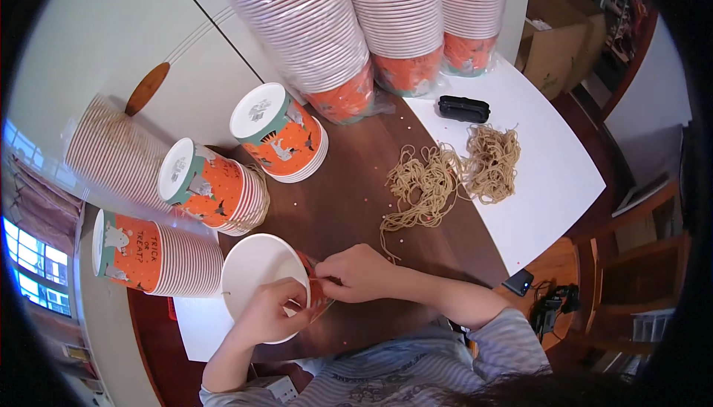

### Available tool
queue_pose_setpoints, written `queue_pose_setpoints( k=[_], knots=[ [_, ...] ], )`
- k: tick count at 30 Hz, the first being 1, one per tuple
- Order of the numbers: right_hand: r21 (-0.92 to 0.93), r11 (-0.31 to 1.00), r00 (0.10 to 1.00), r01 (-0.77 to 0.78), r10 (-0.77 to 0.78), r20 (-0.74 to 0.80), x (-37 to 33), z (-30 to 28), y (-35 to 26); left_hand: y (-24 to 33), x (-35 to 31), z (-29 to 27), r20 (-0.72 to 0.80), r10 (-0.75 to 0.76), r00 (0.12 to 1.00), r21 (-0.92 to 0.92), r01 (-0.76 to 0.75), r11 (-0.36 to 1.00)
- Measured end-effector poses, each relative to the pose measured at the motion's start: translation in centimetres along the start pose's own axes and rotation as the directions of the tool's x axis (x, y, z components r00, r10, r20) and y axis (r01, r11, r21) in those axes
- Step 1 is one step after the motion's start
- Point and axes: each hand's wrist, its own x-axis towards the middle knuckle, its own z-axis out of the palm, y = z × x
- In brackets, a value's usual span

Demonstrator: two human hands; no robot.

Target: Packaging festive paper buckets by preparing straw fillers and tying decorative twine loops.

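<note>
One orange paper cup (261, 282) (white inside) between both hands.

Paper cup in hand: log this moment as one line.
left hand: grips paper cup | right hand: pinches string at cup rim | string piles behind

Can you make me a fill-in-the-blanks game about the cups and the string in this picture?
1. Both hands hold one paper cup, and its inside is ____.
2. The tan string bundles lie on the ____ side of the table.
3. The small black case rests on a ____ sheet.
4. The stacks of cups are mostly ____ outside.

Missing words: white; right; white; orange
</note>
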Motion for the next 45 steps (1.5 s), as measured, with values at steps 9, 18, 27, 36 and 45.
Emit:
queue_pose_setpoints(
  k=[9, 18, 27, 36, 45],
  knots=[
    [-0.016, 1.0, 1.0, 0.018, -0.018, 0.007, 0.0, -0.1, -0.2, -0.1, -0.2, -0.1, 0.042, -0.042, 0.998, -0.026, 0.043, 0.999],
    [0.022, 0.999, 0.999, 0.047, -0.047, 0.015, 0.1, -0.2, -0.2, -0.4, -0.1, -0.1, 0.048, 0.014, 0.999, -0.025, -0.013, 1.0],
    [0.091, 0.996, 0.999, -0.023, 0.019, 0.051, 0.2, 0.2, 0.1, -1.2, 0.0, -0.2, 0.013, -0.115, 0.993, -0.114, 0.116, 0.987],
    [0.112, 0.988, 0.988, -0.109, 0.095, 0.126, 0.4, -0.1, -0.2, 0.4, 1.0, 0.2, -0.151, 0.058, 0.987, 0.243, -0.019, 0.97],
    [0.164, 0.982, 0.99, -0.099, 0.08, 0.117, 0.2, 0.0, 0.1, 0.2, 1.5, 0.0, -0.14, 0.1, 0.985, 0.22, -0.067, 0.973]
  ],
)
